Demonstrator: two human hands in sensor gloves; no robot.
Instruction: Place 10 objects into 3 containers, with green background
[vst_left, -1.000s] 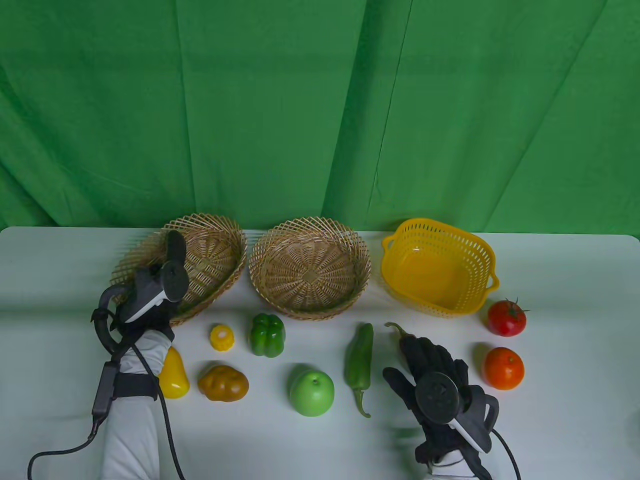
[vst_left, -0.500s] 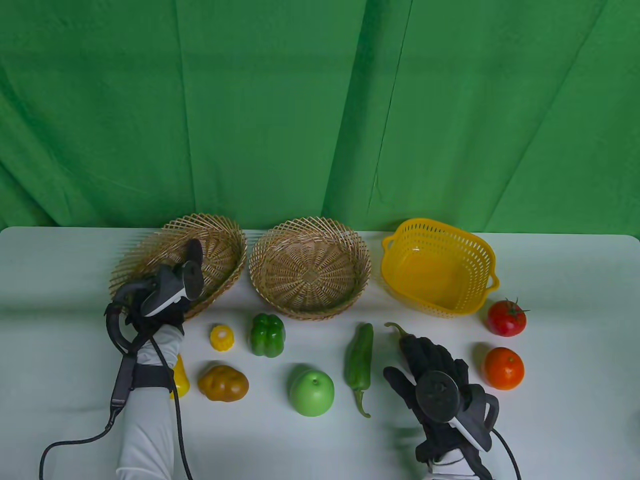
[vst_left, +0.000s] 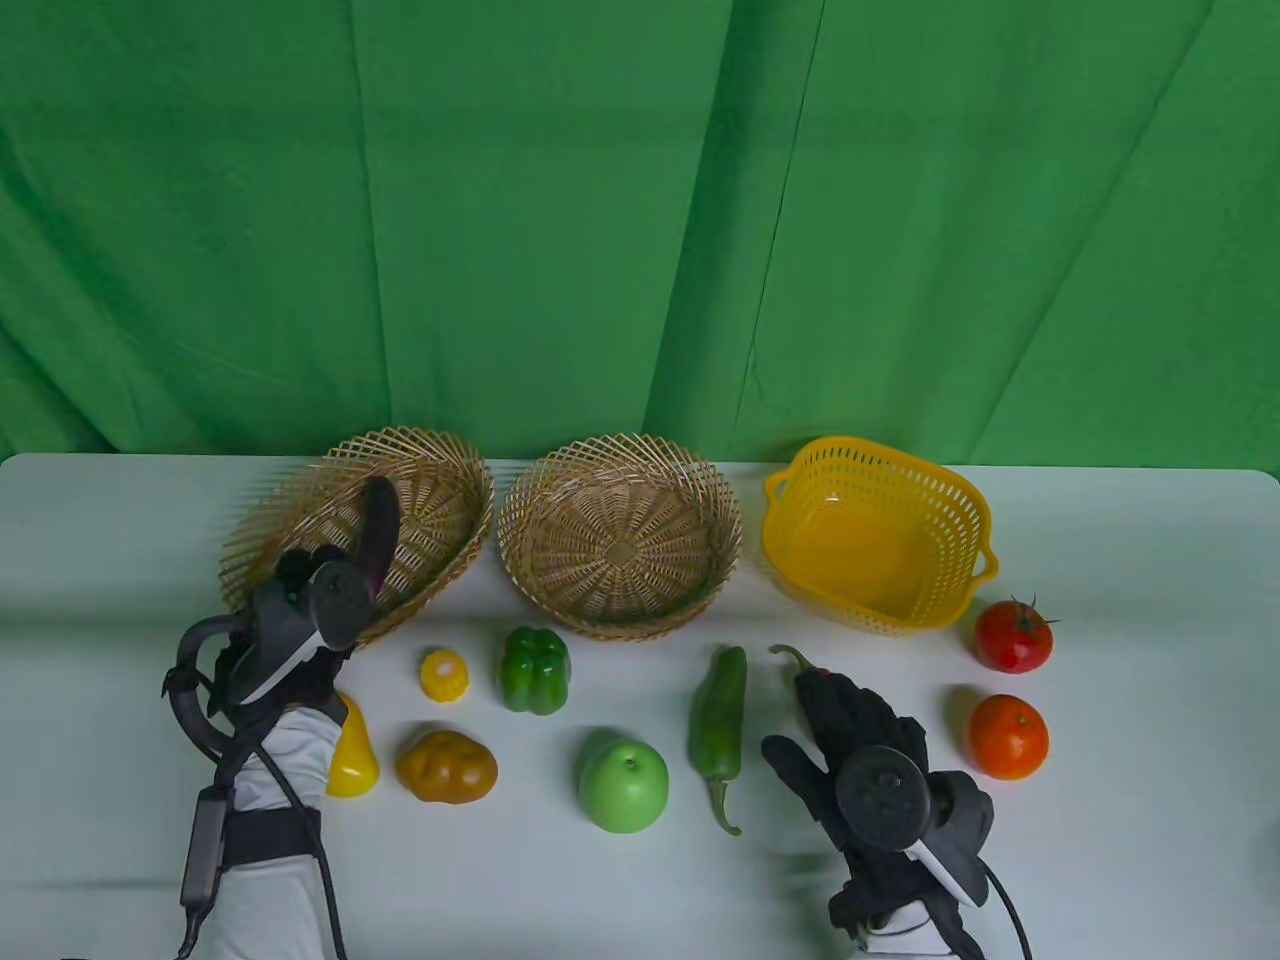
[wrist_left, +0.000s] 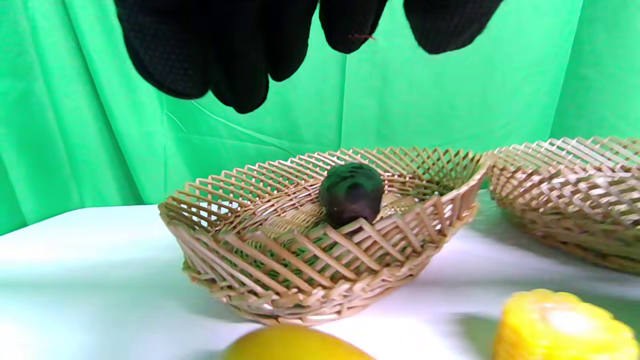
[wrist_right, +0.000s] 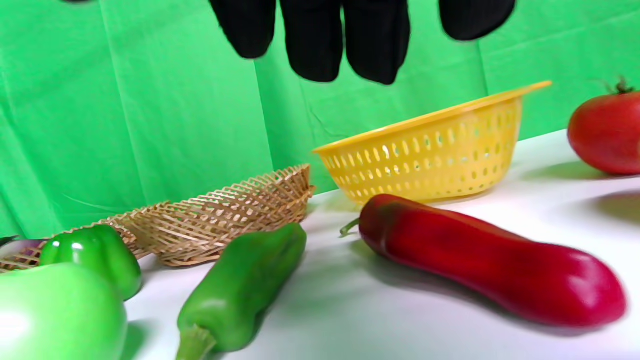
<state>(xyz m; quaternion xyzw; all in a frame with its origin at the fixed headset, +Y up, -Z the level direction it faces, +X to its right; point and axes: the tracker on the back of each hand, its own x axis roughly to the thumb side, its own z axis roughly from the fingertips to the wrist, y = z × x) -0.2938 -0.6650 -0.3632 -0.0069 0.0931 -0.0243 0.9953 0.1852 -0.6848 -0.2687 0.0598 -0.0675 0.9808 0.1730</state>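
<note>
Green cloth backs a smooth white table (vst_left: 1100, 850); left hand (vst_left: 300, 610), fingers spread, above the lattice-woven basket (wrist_left: 280, 280) holding an eggplant (wrist_left: 351, 194).

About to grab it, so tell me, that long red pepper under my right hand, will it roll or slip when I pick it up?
The red pepper lies on its side on the table, rounded and elongated, so a sideways nudge would probably roll it. Its skin looks glossy, so it may be slippery to the right hand. It looks like a moulded model, likely stiff and light.
</note>
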